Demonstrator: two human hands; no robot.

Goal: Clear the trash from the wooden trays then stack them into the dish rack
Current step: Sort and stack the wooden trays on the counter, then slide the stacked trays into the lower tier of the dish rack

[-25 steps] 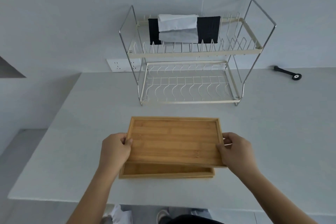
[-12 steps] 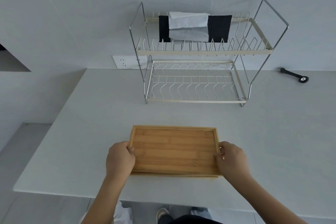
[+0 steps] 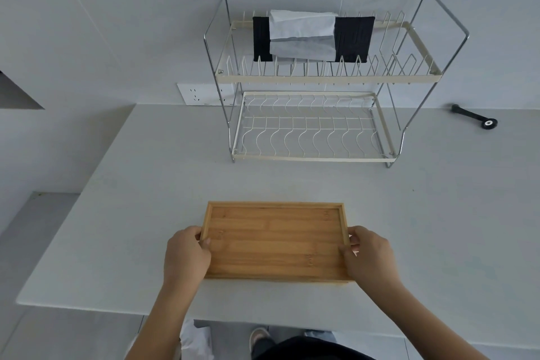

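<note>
The left hand and the right hand each hold one short end of the wooden trays, with the thumbs curled over the rim and the other fingers tucked down the sides. The trays sit one on top of the other on the counter, close to its near edge, and only a thin strip of the bottom one peeks out at the front right corner. No trash shows inside the top tray, so the clearing part looks done. The next job is likely to lift the pile and carry it to the dish rack, which stands well apart, back by the wall. To do that well, both hands should squeeze low enough to catch the bottom tray too, or it could slip off and drop. The pile should stay flat and go up slowly. The bottom shelf of the rack is bare, so it looks like the best spot. The top shelf has a black thing with a white cloth over it. The top tray is light brown, long and flat, with a low rim all around and strips of wood grain running along it.
</note>
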